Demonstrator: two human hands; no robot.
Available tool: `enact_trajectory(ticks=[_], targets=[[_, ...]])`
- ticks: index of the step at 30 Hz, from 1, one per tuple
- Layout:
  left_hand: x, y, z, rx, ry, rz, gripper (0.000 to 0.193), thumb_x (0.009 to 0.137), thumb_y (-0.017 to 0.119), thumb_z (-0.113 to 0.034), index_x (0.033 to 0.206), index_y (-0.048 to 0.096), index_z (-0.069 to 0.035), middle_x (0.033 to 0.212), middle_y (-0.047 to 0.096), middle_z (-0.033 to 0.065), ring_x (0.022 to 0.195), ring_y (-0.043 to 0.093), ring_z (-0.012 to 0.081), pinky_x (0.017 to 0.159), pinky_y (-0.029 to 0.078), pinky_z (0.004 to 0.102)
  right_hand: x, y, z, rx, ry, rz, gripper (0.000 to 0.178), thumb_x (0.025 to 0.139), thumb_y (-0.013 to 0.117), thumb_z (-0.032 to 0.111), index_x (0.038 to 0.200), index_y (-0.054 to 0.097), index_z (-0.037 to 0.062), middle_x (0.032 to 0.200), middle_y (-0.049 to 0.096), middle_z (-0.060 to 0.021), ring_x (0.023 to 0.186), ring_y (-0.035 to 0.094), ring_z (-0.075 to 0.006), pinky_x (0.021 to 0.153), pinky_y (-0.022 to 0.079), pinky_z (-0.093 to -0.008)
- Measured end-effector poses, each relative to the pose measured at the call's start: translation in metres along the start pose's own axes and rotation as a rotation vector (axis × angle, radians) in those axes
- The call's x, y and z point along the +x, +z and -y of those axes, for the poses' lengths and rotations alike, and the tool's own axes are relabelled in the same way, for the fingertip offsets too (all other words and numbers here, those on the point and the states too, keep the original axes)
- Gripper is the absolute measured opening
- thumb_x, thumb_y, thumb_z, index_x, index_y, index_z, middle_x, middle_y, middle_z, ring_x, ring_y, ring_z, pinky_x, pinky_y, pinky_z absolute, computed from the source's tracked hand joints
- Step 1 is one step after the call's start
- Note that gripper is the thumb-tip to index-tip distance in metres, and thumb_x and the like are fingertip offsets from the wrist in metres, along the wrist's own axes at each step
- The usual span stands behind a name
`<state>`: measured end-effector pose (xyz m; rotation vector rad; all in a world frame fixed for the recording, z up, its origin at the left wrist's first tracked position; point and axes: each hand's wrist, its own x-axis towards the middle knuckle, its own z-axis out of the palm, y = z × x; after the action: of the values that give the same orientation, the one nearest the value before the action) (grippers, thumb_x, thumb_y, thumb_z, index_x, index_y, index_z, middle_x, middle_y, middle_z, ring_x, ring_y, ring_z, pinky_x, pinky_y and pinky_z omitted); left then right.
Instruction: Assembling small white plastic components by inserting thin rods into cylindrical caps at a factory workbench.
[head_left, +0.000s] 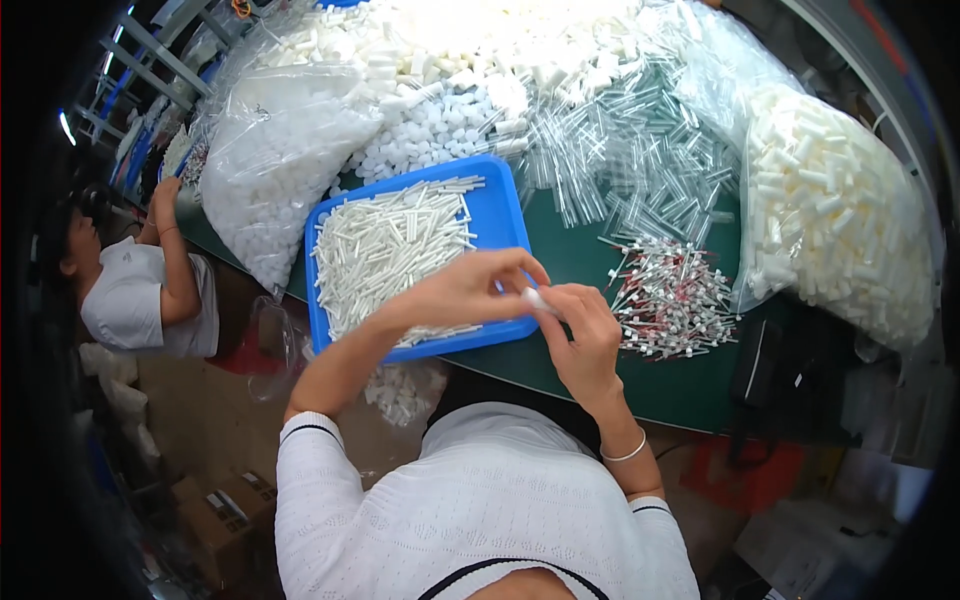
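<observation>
My left hand and my right hand meet over the right edge of a blue tray. Between their fingertips is a small white plastic piece, partly covered, so its exact kind is unclear. My right hand pinches it. The left fingers are bent in against it, with thumb and forefinger closed at its end. Beneath my left wrist, many thin white sticks fill most of the tray. To the right of my right hand lies a heap of thin sticks with white ends and red parts.
Behind the tray lie white caps, clear tubes and cream foam-like cylinders. Stuffed plastic bags stand left and right on the green table. Another person sits at far left.
</observation>
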<state>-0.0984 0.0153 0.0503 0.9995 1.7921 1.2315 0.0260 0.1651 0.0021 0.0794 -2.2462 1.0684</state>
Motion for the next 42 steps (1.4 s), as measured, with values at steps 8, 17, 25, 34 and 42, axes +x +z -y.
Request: enact_trajectory(ticks=[8, 17, 25, 34, 42], targets=[[0.142, -0.138, 0.105, 1.054, 0.024, -0.787, 0.029, 0.070, 0.074, -0.029, 0.083, 0.072, -0.004, 0.083, 0.063, 0.0177, 0.090, 0.059, 0.0342, 0.082, 0.047, 0.0411, -0.011, -0.016, 0.009, 0.149, 0.200, 0.068, 0.022, 0.075, 0.073, 0.003, 0.096, 0.066, 0.0021, 0.085, 0.064, -0.0122, 0.070, 0.062, -0.0254, 0.059, 0.048, -0.0319], [0.038, -0.079, 0.041, -0.030, 0.185, -0.423, 0.019, 0.089, 0.060, -0.013, 0.105, 0.056, -0.003, 0.093, 0.068, 0.0092, 0.090, 0.064, 0.0169, 0.078, 0.050, 0.0290, -0.015, -0.043, -0.003, 0.358, 0.434, 0.053, 0.021, 0.084, 0.065, 0.005, 0.105, 0.063, 0.0004, 0.095, 0.064, -0.0072, 0.084, 0.060, -0.0150, 0.074, 0.047, -0.0266], [-0.044, 0.046, 0.025, -0.280, -0.014, -0.031, 0.031, 0.096, 0.051, -0.016, 0.127, 0.053, -0.008, 0.083, 0.052, -0.0030, 0.074, 0.046, 0.0062, 0.063, 0.039, 0.0223, -0.024, -0.031, 0.009, 0.552, 0.381, 0.136, 0.018, 0.086, 0.065, 0.004, 0.104, 0.065, 0.0012, 0.090, 0.063, -0.0036, 0.079, 0.057, -0.0097, 0.069, 0.045, -0.0225], [-0.060, 0.057, 0.017, 0.209, 0.140, -0.134, 0.027, 0.088, 0.062, -0.009, 0.114, 0.058, -0.004, 0.075, 0.052, 0.0028, 0.066, 0.047, 0.0100, 0.061, 0.041, 0.0269, -0.031, -0.038, 0.022, 0.257, 0.228, 0.253, 0.014, 0.082, 0.067, 0.002, 0.095, 0.065, 0.0006, 0.085, 0.065, -0.0087, 0.067, 0.061, -0.0166, 0.061, 0.046, -0.0275], [-0.059, 0.046, 0.024, -0.094, -0.063, 0.036, 0.026, 0.090, 0.060, -0.010, 0.114, 0.056, -0.003, 0.071, 0.049, -0.0002, 0.064, 0.043, 0.0081, 0.058, 0.037, 0.0242, -0.026, -0.039, 0.019, 0.275, 0.392, 0.359, 0.012, 0.084, 0.068, 0.007, 0.094, 0.064, 0.0004, 0.075, 0.063, -0.0044, 0.064, 0.053, -0.0082, 0.056, 0.041, -0.0233]])
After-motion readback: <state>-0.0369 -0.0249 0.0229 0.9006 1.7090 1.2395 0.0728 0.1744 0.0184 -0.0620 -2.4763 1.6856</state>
